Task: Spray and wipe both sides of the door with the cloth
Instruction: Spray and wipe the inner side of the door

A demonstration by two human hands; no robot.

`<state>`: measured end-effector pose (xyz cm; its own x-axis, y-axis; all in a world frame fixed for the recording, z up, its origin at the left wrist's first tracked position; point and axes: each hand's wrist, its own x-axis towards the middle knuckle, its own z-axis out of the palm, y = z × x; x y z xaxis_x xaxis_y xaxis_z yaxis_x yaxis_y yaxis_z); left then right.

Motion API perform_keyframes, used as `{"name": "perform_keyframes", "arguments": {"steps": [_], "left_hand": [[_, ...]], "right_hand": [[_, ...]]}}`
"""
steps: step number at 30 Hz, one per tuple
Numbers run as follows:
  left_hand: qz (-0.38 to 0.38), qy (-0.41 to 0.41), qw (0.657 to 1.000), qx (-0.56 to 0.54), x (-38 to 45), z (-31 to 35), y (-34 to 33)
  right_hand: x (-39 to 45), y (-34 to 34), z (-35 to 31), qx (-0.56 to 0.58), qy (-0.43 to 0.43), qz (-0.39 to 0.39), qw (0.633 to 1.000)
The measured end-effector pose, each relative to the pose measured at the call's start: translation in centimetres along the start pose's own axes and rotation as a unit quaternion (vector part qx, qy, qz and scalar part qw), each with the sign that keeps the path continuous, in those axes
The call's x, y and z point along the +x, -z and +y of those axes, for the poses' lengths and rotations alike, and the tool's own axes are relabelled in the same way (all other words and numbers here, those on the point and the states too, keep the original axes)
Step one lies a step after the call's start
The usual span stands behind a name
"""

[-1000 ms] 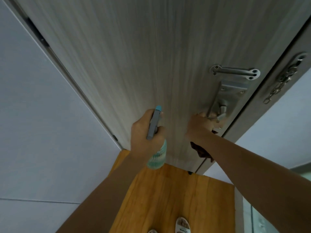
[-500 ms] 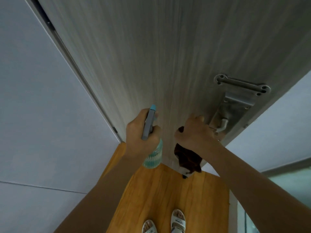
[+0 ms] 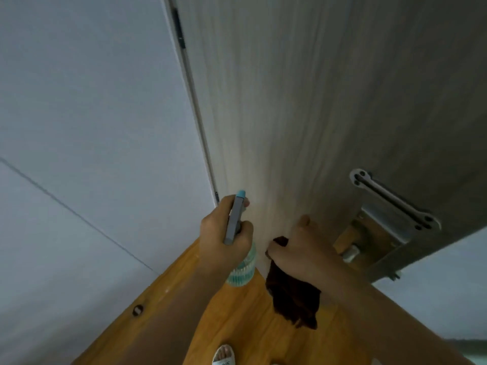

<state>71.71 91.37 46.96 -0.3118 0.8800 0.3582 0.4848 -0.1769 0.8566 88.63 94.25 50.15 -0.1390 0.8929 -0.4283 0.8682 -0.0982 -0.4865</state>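
— Where is the door (image 3: 303, 106) standing right now?

— It is filling the upper middle and right of the view, a grey wood-grain panel with its hinged edge running beside the pale wall (image 3: 79, 127).

— And the cloth (image 3: 292, 293)?

— The dark brown cloth is hanging below the right hand (image 3: 297, 248), close in front of the door's lower face. The right hand is curling around its top, knuckles up, with one fingertip reaching toward the door; whether it is touching the panel is hard to tell. The forearm is stretching in from the lower right.

— What is the left hand (image 3: 224, 238) doing?

— It is gripping the spray bottle (image 3: 238, 248), fingers wrapped around its neck, just left of the cloth. The blue-tipped nozzle is pointing up toward the door, and the ribbed teal body is showing under the palm.

— Anything else near the door?

— A metal latch plate (image 3: 392, 204) is sitting on the door to the right of the right hand, with a lock (image 3: 351, 252) beneath it. Below the door, the wooden floor (image 3: 237, 325) is showing, and a sandalled foot (image 3: 224, 355) is standing at the bottom edge.
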Motion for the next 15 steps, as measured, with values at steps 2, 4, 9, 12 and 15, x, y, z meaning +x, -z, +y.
{"name": "perform_keyframes", "arguments": {"steps": [2, 4, 9, 12, 15], "left_hand": [[0.042, -0.004, 0.999, 0.020, -1.5, 0.6, 1.2], [0.076, -0.004, 0.997, 0.024, -2.9, 0.9, 2.3], [0.138, 0.009, 0.989, 0.050, -6.4, 1.2, 5.5], [0.164, 0.026, 0.984, 0.067, -7.9, 0.8, 8.0], [0.184, 0.034, 0.979, 0.079, -9.2, 0.4, 10.9]], "right_hand": [[-1.0, -0.9, -0.7, 0.008, 0.018, -0.021, 1.000], [-2.4, -2.0, -1.6, 0.022, 0.046, -0.030, 0.998], [-5.8, -5.6, -3.4, 0.073, 0.102, -0.003, 0.992], [-7.7, -7.6, -4.9, 0.105, 0.135, 0.006, 0.985], [-9.4, -9.3, -6.9, 0.120, 0.156, -0.009, 0.980]]}}
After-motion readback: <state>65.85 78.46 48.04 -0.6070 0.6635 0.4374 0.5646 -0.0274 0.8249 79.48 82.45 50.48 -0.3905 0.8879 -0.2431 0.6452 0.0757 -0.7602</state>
